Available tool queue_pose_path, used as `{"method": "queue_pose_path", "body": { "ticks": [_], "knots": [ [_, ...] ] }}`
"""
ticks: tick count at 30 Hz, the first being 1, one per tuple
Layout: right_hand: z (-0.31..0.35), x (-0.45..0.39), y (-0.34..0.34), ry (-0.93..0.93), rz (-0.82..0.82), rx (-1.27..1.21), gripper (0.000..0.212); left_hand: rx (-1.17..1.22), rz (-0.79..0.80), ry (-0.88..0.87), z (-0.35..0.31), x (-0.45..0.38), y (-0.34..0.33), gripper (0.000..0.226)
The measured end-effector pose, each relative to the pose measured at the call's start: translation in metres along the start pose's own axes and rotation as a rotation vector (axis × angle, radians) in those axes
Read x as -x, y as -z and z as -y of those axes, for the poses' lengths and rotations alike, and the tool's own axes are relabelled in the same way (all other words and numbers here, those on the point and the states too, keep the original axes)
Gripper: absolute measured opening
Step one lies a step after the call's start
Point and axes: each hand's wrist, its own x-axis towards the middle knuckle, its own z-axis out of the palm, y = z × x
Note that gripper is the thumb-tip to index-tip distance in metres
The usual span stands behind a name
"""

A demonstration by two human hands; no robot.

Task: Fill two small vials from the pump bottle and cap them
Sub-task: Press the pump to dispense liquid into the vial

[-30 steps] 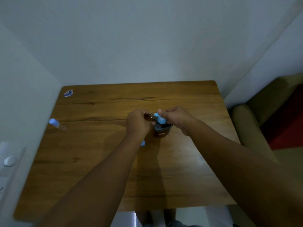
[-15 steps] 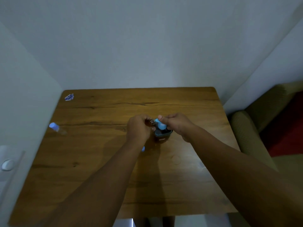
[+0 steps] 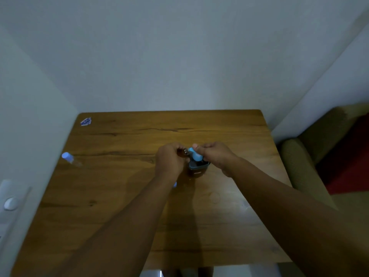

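Note:
A dark pump bottle [image 3: 198,170] with a light blue pump head [image 3: 195,154] stands in the middle of the wooden table [image 3: 119,196]. My right hand [image 3: 214,154] rests on the pump head, thumb on top. My left hand [image 3: 170,158] is closed around a small vial whose open mouth [image 3: 186,151] sits right at the pump's nozzle. A second vial with a blue cap [image 3: 69,158] lies on its side at the table's left edge. A small blue cap [image 3: 175,184] peeks out from under my left wrist.
A blue and white sticker [image 3: 86,121] sits at the table's far left corner. Walls close the table in at the back and left, with a white switch [image 3: 10,203] on the left wall. An olive armchair [image 3: 311,156] stands to the right.
The hands, bottle and vial keep the same pose. The whole scene has slid down in the view, as the camera tilted up a little.

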Motion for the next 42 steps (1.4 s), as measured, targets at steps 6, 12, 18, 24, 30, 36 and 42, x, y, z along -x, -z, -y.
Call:
{"method": "queue_pose_path", "body": {
  "ticks": [6,12,18,24,30,36,42],
  "knots": [
    [0.005,-0.001,0.001,-0.050,0.006,-0.029,0.048,0.012,0.015,0.004,-0.001,-0.003,0.000,0.027],
    [0.009,-0.001,-0.005,-0.071,-0.032,0.021,0.048,-0.021,-0.012,0.017,-0.001,-0.003,0.002,0.031],
    [0.008,0.003,0.001,-0.096,0.024,-0.033,0.052,0.012,0.003,0.040,-0.003,-0.001,0.001,0.029],
    [0.006,-0.007,-0.004,-0.083,-0.029,0.007,0.049,-0.054,0.032,0.021,-0.002,-0.006,0.003,0.034],
    [0.002,0.000,0.000,-0.070,0.014,-0.006,0.058,-0.041,0.032,0.026,-0.007,-0.001,0.004,0.025],
    [0.004,-0.009,-0.003,-0.064,-0.021,-0.010,0.051,-0.057,0.017,-0.002,-0.003,-0.004,0.003,0.030],
    [0.000,-0.004,-0.003,-0.030,-0.029,-0.009,0.054,-0.044,0.028,-0.006,-0.005,-0.004,0.004,0.029]
  ]
}}
